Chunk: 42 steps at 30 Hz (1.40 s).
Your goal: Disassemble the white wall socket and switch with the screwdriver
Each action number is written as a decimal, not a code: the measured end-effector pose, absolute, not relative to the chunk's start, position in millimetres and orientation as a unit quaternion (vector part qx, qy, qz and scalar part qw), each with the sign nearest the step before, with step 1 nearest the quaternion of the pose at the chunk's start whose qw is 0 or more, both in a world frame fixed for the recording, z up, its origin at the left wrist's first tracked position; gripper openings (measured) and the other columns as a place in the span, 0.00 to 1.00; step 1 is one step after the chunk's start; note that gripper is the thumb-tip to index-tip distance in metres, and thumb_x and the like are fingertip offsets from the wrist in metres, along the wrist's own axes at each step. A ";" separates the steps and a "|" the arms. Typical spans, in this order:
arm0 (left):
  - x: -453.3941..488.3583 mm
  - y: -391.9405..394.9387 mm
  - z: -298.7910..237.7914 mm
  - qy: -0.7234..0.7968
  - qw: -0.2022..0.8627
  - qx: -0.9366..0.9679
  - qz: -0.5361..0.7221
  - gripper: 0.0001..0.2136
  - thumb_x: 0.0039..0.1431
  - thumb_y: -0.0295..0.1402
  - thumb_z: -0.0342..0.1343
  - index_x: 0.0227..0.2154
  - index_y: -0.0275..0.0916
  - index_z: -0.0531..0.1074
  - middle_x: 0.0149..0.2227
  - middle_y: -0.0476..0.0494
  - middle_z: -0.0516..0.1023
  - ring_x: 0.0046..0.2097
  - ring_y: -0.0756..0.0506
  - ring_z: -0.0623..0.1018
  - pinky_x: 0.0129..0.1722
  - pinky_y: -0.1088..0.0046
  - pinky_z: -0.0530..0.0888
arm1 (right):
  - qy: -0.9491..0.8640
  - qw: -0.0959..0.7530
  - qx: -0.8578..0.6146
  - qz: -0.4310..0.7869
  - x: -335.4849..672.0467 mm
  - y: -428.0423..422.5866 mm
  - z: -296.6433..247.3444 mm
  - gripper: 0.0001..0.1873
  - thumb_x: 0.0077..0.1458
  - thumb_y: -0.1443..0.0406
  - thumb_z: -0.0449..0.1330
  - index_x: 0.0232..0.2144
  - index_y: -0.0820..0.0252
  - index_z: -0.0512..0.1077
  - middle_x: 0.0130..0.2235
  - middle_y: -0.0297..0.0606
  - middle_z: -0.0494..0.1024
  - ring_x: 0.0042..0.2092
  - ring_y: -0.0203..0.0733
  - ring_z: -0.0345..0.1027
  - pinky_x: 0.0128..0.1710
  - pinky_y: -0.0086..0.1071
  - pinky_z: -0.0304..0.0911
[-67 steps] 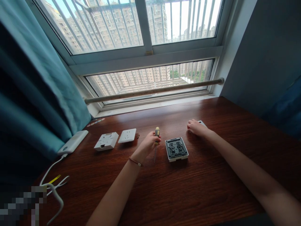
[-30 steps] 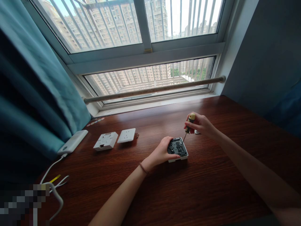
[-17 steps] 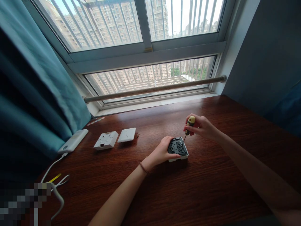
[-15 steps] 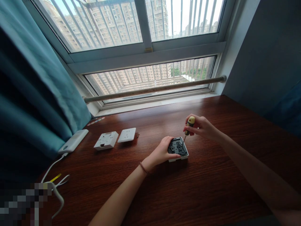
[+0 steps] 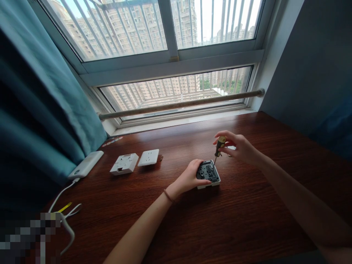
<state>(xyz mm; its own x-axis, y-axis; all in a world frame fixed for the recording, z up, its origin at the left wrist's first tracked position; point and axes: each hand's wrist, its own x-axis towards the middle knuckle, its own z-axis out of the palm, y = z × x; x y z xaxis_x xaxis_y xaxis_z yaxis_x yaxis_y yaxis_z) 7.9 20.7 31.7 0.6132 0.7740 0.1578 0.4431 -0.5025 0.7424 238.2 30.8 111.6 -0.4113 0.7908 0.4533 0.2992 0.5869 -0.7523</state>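
Observation:
A square switch module (image 5: 210, 175), dark inside with a white rim, lies on the dark wooden desk (image 5: 220, 223). My left hand (image 5: 189, 178) grips its left edge, fingers curled over it. My right hand (image 5: 238, 146) pinches the yellow-and-black handle of a small screwdriver (image 5: 218, 148). The screwdriver stands nearly upright with its thin tip down in the module's right side. A white piece shows partly behind my right hand.
To the left lie a white back box (image 5: 124, 164), a white socket plate (image 5: 149, 157) and a small screw (image 5: 161, 158). A white power bank (image 5: 85, 164) with a cable (image 5: 62, 216) sits by the teal curtain (image 5: 41, 102). The barred window (image 5: 170, 55) runs along the desk's far edge.
The screwdriver passed from my left hand to my right. My left hand moved onto the module's left edge. In the last half second my right fingers shifted on the handle, loosening slightly.

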 end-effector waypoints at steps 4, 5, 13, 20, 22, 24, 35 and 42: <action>7.1 20.6 31.0 0.371 0.339 0.830 0.240 0.35 0.41 0.45 0.63 0.52 0.40 0.59 0.52 0.38 0.64 0.54 0.38 0.65 0.55 0.60 0.62 | -0.788 0.444 -0.392 0.168 232.1 27.5 113.9 0.13 0.51 0.61 0.60 0.40 0.57 0.68 0.37 0.38 0.73 0.37 0.40 0.69 0.38 0.35 0.68; 6.9 20.4 31.0 0.374 0.339 0.830 0.239 0.34 0.41 0.45 0.63 0.52 0.40 0.60 0.53 0.38 0.64 0.54 0.38 0.64 0.55 0.59 0.62 | -0.785 0.454 -0.399 0.136 230.7 26.0 114.9 0.12 0.50 0.60 0.61 0.38 0.57 0.70 0.35 0.38 0.72 0.36 0.41 0.69 0.38 0.35 0.67; 7.0 20.6 30.7 0.373 0.347 0.827 0.238 0.35 0.41 0.45 0.63 0.52 0.41 0.59 0.52 0.39 0.65 0.54 0.39 0.65 0.54 0.60 0.63 | -0.810 0.414 -0.302 0.287 232.6 17.6 125.7 0.16 0.56 0.63 0.55 0.48 0.55 0.64 0.40 0.39 0.76 0.40 0.41 0.71 0.40 0.35 0.66; 5.9 21.5 28.7 0.373 0.335 0.833 0.233 0.36 0.42 0.46 0.62 0.53 0.40 0.58 0.54 0.38 0.63 0.55 0.39 0.64 0.55 0.61 0.62 | -0.801 0.467 -0.349 0.134 227.8 23.9 116.8 0.12 0.53 0.60 0.58 0.41 0.55 0.69 0.43 0.41 0.72 0.44 0.45 0.67 0.44 0.39 0.63; 5.9 21.5 28.5 0.374 0.336 0.832 0.233 0.35 0.42 0.46 0.63 0.53 0.40 0.58 0.53 0.38 0.63 0.55 0.39 0.64 0.55 0.60 0.62 | -0.782 0.487 -0.379 0.083 227.1 23.1 116.1 0.13 0.50 0.59 0.61 0.39 0.55 0.71 0.37 0.39 0.73 0.39 0.44 0.68 0.40 0.37 0.64; 6.1 21.6 28.2 0.375 0.339 0.831 0.233 0.35 0.41 0.46 0.63 0.53 0.40 0.59 0.53 0.39 0.64 0.54 0.38 0.65 0.55 0.60 0.63 | -0.784 0.475 -0.391 0.082 228.4 21.2 118.5 0.12 0.51 0.60 0.61 0.40 0.54 0.72 0.33 0.37 0.73 0.36 0.42 0.68 0.38 0.35 0.64; 7.0 21.4 28.4 0.382 0.346 0.824 0.236 0.35 0.40 0.46 0.63 0.52 0.41 0.59 0.53 0.39 0.64 0.54 0.37 0.65 0.55 0.58 0.63 | -0.791 0.474 -0.375 0.095 225.9 20.2 117.8 0.10 0.52 0.62 0.59 0.39 0.54 0.71 0.39 0.39 0.74 0.42 0.45 0.68 0.43 0.39 0.63; 6.8 22.2 28.6 0.377 0.343 0.829 0.230 0.36 0.41 0.47 0.63 0.53 0.40 0.59 0.53 0.38 0.64 0.55 0.38 0.65 0.55 0.59 0.63 | -0.809 0.431 -0.340 0.208 231.3 16.4 125.3 0.17 0.54 0.66 0.57 0.48 0.53 0.67 0.41 0.38 0.75 0.44 0.43 0.68 0.45 0.38 0.63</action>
